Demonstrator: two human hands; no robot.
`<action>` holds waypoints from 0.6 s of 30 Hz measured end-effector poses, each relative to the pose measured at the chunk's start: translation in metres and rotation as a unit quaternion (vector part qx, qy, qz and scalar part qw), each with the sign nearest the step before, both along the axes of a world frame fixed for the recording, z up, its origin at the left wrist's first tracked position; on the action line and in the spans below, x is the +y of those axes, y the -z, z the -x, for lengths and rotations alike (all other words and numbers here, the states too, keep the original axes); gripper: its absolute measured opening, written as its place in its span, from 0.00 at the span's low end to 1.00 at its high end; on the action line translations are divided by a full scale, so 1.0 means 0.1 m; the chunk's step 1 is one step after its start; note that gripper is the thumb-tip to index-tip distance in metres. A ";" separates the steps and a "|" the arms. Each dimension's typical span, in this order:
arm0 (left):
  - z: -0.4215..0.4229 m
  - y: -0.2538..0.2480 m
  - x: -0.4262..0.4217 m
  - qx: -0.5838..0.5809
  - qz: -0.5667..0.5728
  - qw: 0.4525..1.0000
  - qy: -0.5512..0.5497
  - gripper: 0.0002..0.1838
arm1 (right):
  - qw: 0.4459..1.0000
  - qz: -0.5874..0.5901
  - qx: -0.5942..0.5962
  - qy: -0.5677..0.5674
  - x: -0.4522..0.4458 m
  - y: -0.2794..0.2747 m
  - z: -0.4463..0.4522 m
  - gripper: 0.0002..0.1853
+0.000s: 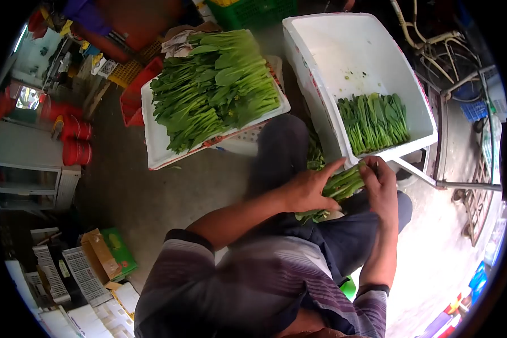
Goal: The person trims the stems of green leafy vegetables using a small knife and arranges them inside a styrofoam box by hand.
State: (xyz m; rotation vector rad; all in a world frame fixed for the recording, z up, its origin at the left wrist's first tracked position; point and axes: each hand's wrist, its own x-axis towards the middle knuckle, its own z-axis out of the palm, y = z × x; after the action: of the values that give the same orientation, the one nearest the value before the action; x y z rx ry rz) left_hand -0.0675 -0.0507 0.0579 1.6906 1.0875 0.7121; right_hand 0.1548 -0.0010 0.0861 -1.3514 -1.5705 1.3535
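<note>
Over my lap, beside the near corner of the white foam box, a bunch of leafy green stalks, apparently choy sum, lies between my hands. My left hand is around its leafy end, with thumb and forefinger on either side. At the stem ends, the fingers of my right hand are pinched together on the bunch. A neat row of the same greens stands inside the box at its near end. To the left, a large heap of greens covers most of a white foam lid.
Behind the heap stands a green crate, with a red crate to its left. Red buckets and a white cabinet are at far left. A metal-framed cart stands at right. Cartons and plastic baskets lie lower left.
</note>
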 end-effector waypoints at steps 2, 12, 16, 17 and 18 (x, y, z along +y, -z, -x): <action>0.17 -0.07 0.02 0.010 0.027 1.000 -0.013 0.46 | 0.999 -0.036 -0.015 -0.013 0.09 -0.03 0.17 0.10; 1.72 -0.91 0.80 0.290 -0.007 0.946 -0.146 0.30 | 0.991 0.018 0.030 -0.131 1.13 -0.21 1.76 0.23; 2.24 -0.39 1.19 0.381 -0.135 0.901 -0.160 0.27 | 0.988 0.055 0.048 -0.138 1.60 0.27 2.35 0.21; 2.26 -0.28 1.25 0.394 -0.150 0.891 -0.169 0.28 | 0.987 0.065 0.047 -0.140 1.72 0.42 2.45 0.21; 2.33 -0.19 1.31 0.411 -0.162 0.880 -0.177 0.28 | 0.987 0.056 0.055 -0.142 1.84 0.58 2.57 0.20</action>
State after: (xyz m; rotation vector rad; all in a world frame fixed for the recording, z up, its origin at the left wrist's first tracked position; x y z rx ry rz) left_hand -0.3003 0.0802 0.0771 2.1864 1.9960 0.3880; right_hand -0.1018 0.1832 0.0280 -1.1251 -1.6796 1.6810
